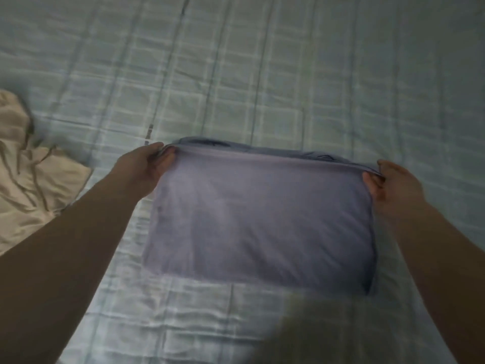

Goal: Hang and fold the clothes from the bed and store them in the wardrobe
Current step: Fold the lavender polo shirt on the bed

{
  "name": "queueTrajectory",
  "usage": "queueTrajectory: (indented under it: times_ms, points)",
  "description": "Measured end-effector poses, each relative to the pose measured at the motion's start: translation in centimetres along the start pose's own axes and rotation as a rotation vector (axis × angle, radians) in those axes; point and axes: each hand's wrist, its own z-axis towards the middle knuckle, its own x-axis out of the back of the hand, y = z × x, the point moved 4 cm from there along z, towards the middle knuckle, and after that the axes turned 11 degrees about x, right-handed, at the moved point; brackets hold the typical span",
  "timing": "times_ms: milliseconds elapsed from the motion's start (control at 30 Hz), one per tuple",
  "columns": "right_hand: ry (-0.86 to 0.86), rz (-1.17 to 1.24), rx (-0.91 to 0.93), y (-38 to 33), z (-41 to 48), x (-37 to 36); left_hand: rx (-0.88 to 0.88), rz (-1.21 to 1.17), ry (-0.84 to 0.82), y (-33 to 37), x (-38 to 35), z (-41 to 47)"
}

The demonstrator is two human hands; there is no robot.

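Lying on the bed (262,74), near its front edge, a purple garment (259,219) is folded into a rectangle. Left hand (151,164) pinches its far left corner, thumb above, fingers curled under. Right hand (393,185) pinches the far right corner likewise. A cream garment (31,174) lies crumpled at left, apart from it.

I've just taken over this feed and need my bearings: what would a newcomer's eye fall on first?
The folded lavender garment in the middle of the checked bedsheet draws the eye first. The left grip pinches its far left corner and the right grip its far right corner, holding that edge taut. A crumpled cream garment with drawstrings lies at the left edge of the view.
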Motion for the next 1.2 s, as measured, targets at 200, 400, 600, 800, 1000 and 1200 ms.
queueTrajectory:
  times_ms: [200,400,600,800,1000,1200]
  points:
    - [0.083,0.099,-0.005,1.9,3.3,-2.0,-0.056,-0.008,-0.06,0.8,-1.8,3.3]
    - [-0.025,-0.124,0.27,3.7,3.4,-2.6,-0.388,0.462,-0.05,-1.2,-2.8,2.6]
    - [-0.313,-1.217,0.926,3.6,2.2,-3.5,-1.045,1.817,0.151,-3.4,-4.2,2.9]
    - [-0.435,-1.507,0.871,7.8,3.0,-2.5,-0.958,2.043,0.29,-5.5,-2.3,4.5]
    - [-0.321,-1.48,0.814,6.0,1.3,-3.0,-0.972,2.039,0.346,-5.5,-3.7,3.1]
    - [-0.083,-0.918,0.531,5.1,-11.3,-3.3,-1.14,1.924,-0.116,-7.2,-10.9,1.9]
